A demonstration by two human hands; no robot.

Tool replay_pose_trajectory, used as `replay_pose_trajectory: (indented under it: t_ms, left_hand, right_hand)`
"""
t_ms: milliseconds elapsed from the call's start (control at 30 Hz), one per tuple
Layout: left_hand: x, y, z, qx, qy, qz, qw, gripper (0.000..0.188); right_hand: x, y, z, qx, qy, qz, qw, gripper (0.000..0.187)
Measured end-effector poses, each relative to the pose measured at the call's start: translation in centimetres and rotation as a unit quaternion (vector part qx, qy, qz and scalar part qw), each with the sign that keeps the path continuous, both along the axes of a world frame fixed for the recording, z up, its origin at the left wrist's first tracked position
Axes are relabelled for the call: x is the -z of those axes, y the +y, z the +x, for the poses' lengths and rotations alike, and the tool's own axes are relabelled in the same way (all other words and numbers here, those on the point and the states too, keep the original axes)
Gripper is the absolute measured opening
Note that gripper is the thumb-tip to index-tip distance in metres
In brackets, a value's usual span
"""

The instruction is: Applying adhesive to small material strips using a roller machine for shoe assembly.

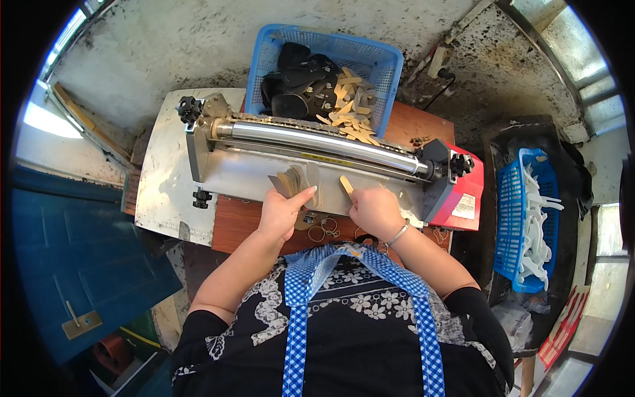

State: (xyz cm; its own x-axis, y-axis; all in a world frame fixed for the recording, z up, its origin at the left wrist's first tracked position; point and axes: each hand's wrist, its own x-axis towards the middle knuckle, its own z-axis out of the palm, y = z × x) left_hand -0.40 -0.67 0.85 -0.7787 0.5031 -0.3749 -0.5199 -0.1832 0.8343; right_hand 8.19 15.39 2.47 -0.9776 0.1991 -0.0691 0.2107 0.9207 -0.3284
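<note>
Mid-frame, my left hand had its thumb and fingers clamped on a fanned stack of thin strips, likely to keep it together; my right hand pinched one tan strip low, presumably leaving its tip clear, below the steel roller.

Bright daylight streams in from both sides, glare running along the polished roller, the blue door sitting in dimmer shade, straight edges bowing toward blackened corners.
</note>
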Motion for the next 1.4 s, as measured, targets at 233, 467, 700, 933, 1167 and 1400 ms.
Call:
replay_pose_trajectory:
  t_ms: [233, 467, 700, 933, 1167, 1400]
  left_hand:
    - [-0.2, 0.5, 0.4, 0.012, -0.016, -0.030, 0.999, 0.016]
    - [0.2, 0.3, 0.5, -0.004, -0.021, 0.019, 1.000, 0.015]
    - [0.2, 0.5, 0.6, 0.071, -0.015, -0.022, 0.997, 0.016]
    - [-0.5, 0.4, 0.0, 0.016, -0.025, 0.026, 0.999, 0.018]
    - [0.9, 0.3, 0.2, 0.019, 0.000, -0.020, 1.000, 0.017]
    - [0.1, 0.7, 0.8, 0.040, -0.026, -0.005, 0.999, 0.017]
  right_hand:
    - [0.4, 2.4, -3.1, -0.020, -0.099, 0.010, 0.995, 0.016]
    - [-0.2, -0.6, -1.5, 0.085, -0.032, -0.421, 0.903, 0.031]
    - [1.0, -0.9, -0.8, 0.147, -0.024, -0.563, 0.813, 0.019]
    - [1.1, 1.0, -0.9, 0.273, -0.147, -0.652, 0.692, 0.022]
    - [0.2, -0.5, -1.4, 0.216, -0.067, -0.691, 0.687, 0.018]
    - [0.2, -1.4, -0.6, 0.141, -0.048, -0.505, 0.850, 0.021]
